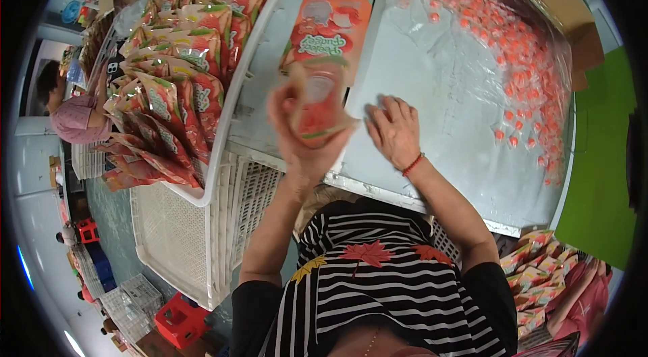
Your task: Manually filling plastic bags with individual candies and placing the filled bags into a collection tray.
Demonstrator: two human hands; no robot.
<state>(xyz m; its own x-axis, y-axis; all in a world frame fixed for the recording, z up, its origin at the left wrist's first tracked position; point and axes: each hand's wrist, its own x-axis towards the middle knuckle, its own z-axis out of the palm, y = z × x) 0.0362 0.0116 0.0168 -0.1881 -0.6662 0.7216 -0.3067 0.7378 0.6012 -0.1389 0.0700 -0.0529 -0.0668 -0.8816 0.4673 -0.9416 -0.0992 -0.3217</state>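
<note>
Head view: left hand (300, 137), blurred, fingers closed round one red-and-green pouch (320, 97), held above the worktable, overlapping a flat orange-red package (336, 22) in view. Right hand (397, 133), apart from the left, fingers loosely spread, nothing visible in its grasp; contact with the pale tabletop (422, 80) cannot be told. At left, white crate (214, 161) of filled pouches (179, 53); at right, wrapped red candies (520, 80) in clear plastic.

Wide fisheye view from the wearer's head, steeply downward, close over the pale worktable (486, 185).
</note>
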